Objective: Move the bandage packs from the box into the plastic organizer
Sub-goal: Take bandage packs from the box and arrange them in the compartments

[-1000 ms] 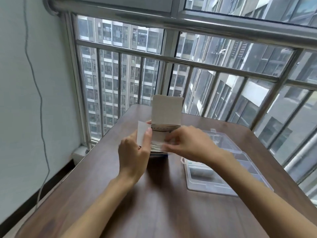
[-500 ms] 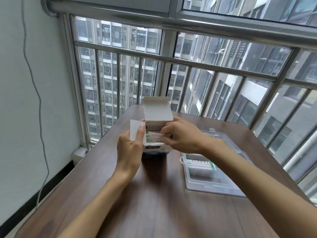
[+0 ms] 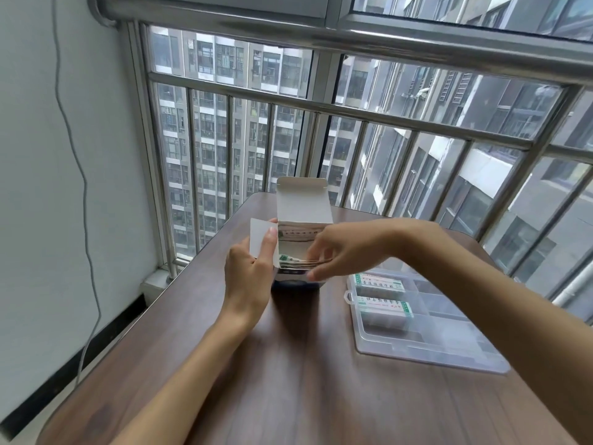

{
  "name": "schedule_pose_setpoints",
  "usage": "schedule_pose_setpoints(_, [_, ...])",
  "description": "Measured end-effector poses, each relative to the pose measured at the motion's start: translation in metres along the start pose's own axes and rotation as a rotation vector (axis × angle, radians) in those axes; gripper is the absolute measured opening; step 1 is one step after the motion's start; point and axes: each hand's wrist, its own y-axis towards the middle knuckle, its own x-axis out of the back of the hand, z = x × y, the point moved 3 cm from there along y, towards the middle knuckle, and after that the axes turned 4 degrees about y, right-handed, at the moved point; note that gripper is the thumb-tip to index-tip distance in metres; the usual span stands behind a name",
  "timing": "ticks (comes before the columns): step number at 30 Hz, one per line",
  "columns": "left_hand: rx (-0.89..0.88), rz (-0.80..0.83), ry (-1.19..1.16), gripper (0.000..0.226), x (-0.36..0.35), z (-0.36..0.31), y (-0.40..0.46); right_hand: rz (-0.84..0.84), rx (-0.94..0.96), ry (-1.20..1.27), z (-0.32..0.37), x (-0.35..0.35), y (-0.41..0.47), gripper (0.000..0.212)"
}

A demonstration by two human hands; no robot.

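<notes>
Head: box (image 3: 301,220) upright, flap up

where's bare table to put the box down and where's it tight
Bare table lies near the person, between the two forearms, and left of the left hand. It is tight around the box, where the right hand reaches in for packs, and at the organizer on the right.
</notes>
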Motion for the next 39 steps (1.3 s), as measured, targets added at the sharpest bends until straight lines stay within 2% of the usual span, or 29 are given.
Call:
schedule_pose_setpoints(4, [-0.003, 0.001, 0.013, 0.027, 0.000, 0.001, 0.001, -0.140, 0.057, 0.057, -0.003, 0.007, -0.005, 0.026])
schedule_pose_setpoints(10, [-0.036, 0.014, -0.004, 0.026, 0.000, -0.007, -0.002, -0.032, 0.061, 0.172, -0.011, 0.011, -0.005, 0.036])
schedule_pose_setpoints(14, [0.022, 0.024, -0.111, 0.024, -0.002, -0.013, -0.003, -0.085, 0.040, 0.322, -0.014, 0.014, -0.002, 0.033])
schedule_pose_setpoints(17, [0.080, 0.061, -0.164, 0.020, -0.003, -0.015, -0.004, -0.242, -0.016, 0.338, -0.013, 0.013, 0.003, 0.029])
schedule_pose_setpoints(21, [0.137, 0.055, -0.147, 0.027, 0.000, -0.008, 0.001, -0.624, -0.026, 0.174, -0.009, 0.007, 0.010, 0.029])
schedule_pose_setpoints(24, [0.150, 0.072, -0.161, 0.024, 0.000, -0.005, 0.003, -0.869, 0.007, 0.254, -0.014, 0.012, 0.007, 0.024])
schedule_pose_setpoints(26, [0.146, 0.071, -0.134, 0.019, 0.000, -0.002, 0.005, -0.929, 0.011, 0.423, -0.017, 0.017, 0.003, 0.025])
schedule_pose_setpoints(27, [0.138, 0.060, -0.110, 0.013, 0.001, -0.001, 0.005, -0.926, 0.015, 0.549, -0.018, 0.017, 0.000, 0.025])
schedule_pose_setpoints(29, [0.094, -0.035, -0.017, 0.021, 0.004, -0.002, 0.003, -0.830, 0.020, 0.849, -0.021, 0.010, -0.009, 0.024])
schedule_pose_setpoints(31, [-0.050, -0.185, 0.075, 0.023, 0.009, -0.012, -0.002, -0.677, 0.020, 1.094, -0.025, -0.004, -0.022, 0.021])
schedule_pose_setpoints(32, [-0.129, -0.206, 0.089, 0.021, 0.009, -0.020, -0.006, -0.614, 0.021, 1.161, -0.027, -0.014, -0.029, 0.020])
schedule_pose_setpoints(34, [-0.208, -0.122, 0.085, 0.025, 0.001, -0.035, -0.013, -0.550, 0.023, 1.191, -0.033, -0.032, -0.040, 0.021])
schedule_pose_setpoints(36, [-0.208, 0.056, 0.143, 0.033, -0.016, -0.047, -0.019, -0.550, 0.015, 1.179, -0.044, -0.046, -0.051, 0.022])
schedule_pose_setpoints(39, [-0.179, 0.326, 0.448, 0.060, -0.045, -0.056, -0.024, -0.604, 0.002, 1.188, -0.055, -0.056, -0.064, 0.016])
